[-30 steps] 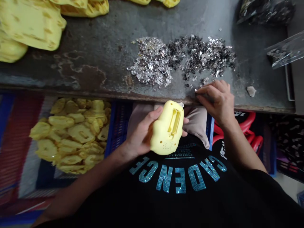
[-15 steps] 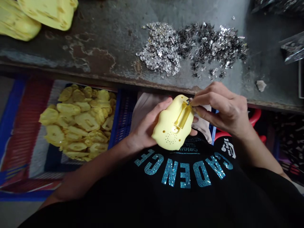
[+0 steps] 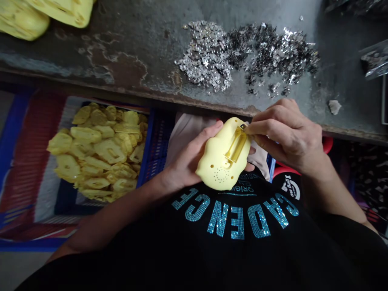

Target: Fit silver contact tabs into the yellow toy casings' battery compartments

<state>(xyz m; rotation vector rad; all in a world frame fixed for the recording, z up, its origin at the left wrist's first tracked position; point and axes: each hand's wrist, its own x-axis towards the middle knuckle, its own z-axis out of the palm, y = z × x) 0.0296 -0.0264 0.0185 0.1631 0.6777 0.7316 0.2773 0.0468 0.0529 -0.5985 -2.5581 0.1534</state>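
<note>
My left hand (image 3: 189, 159) is wrapped round a yellow plastic shell (image 3: 210, 155), thumb along its side and fingertips showing past the far edge. The shell has screw holes, a ring of tiny speaker holes and a long recessed battery slot. At the slot's upper end sits a small dark metal contact piece (image 3: 243, 126). My right hand (image 3: 286, 133) is closed in a pinch on this contact piece, its fingertips partly covering it and pressing at the slot's end wall.
Piles of small silvery metal contacts (image 3: 206, 56) and darker ones (image 3: 273, 52) lie on the worn metal bench (image 3: 157, 36). A blue crate (image 3: 151, 149) at lower left holds several yellow shells (image 3: 103, 149). More yellow parts (image 3: 69, 10) rest at upper left, and plastic bags (image 3: 376, 58) at right.
The contact piece now shows more plainly at the slot's end, with my right fingertips shifted slightly to the right. The shell stays in my left hand.
</note>
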